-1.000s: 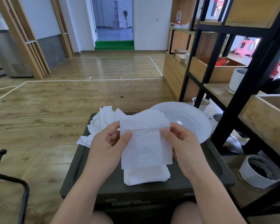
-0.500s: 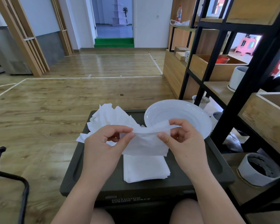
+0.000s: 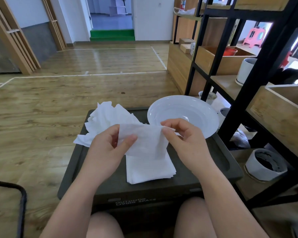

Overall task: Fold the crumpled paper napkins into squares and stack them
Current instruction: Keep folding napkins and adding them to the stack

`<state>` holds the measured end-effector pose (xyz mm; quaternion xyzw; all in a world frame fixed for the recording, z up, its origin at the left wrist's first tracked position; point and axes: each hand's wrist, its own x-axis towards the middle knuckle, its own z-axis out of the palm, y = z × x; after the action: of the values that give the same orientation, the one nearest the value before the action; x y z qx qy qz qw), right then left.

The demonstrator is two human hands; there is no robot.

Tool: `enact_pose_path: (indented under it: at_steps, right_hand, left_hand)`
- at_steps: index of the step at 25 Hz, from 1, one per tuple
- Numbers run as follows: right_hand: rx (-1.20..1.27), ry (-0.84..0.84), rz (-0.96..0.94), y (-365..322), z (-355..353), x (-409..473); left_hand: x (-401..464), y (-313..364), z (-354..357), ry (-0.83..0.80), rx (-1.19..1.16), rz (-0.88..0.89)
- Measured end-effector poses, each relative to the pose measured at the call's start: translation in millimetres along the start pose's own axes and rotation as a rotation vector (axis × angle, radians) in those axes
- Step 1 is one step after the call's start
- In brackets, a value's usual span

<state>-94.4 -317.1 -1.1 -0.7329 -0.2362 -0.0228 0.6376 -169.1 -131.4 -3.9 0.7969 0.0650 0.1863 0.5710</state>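
Stack of folded napkins [image 3: 149,169] partly behind held napkin [image 3: 144,140], chair frame [image 3: 15,200] cropped left

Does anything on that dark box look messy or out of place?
Only the crumpled napkins at the box's far left look untidy: they lie in a loose heap and one corner hangs over the edge. The folded stack sits fairly square, and the white bowl is upright and looks undamaged.

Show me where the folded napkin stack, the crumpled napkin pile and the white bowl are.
folded napkin stack [image 3: 149,170], head view, flat top sheet
crumpled napkin pile [image 3: 108,117], head view, middle of the heap
white bowl [image 3: 212,117], head view, right rim
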Motion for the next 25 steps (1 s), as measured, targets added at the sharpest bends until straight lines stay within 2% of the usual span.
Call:
enact_pose_path:
  at_steps: [2, 5, 7, 10, 16, 19, 22, 25]
  right_hand:
    - [0.074, 0.028, 0.136, 11, 7, 3]
    - [-0.024, 0.104, 0.284, 34, 22, 7]
    - [-0.205, 0.104, 0.293, 51, 28, 8]
    - [-0.458, 0.079, 0.282, 69, 30, 4]
    - [-0.637, 0.126, 0.291, 80, 28, -1]
    - [-0.671, 0.081, 0.340, 82, 29, -3]
    - [-0.726, 0.096, 0.342, 79, 33, -6]
    - [-0.733, 0.127, 0.020, 71, 33, -8]
  left_hand:
    - [1, -15, 9, 0.058, -0.008, -0.062]
    - [-1, -39, 22, 0.099, -0.031, -0.231]
    - [-4, -54, 29, 0.105, 0.110, -0.309]
    - [-10, -68, 35, 0.134, 0.380, -0.325]
    - [-14, -66, 36, 0.187, 0.457, -0.348]
    - [-21, -64, 38, 0.172, 0.526, -0.380]
    - [-21, -61, 37, 0.239, 0.676, -0.285]
    - [-14, -58, 39, 0.283, 0.644, 0.034]
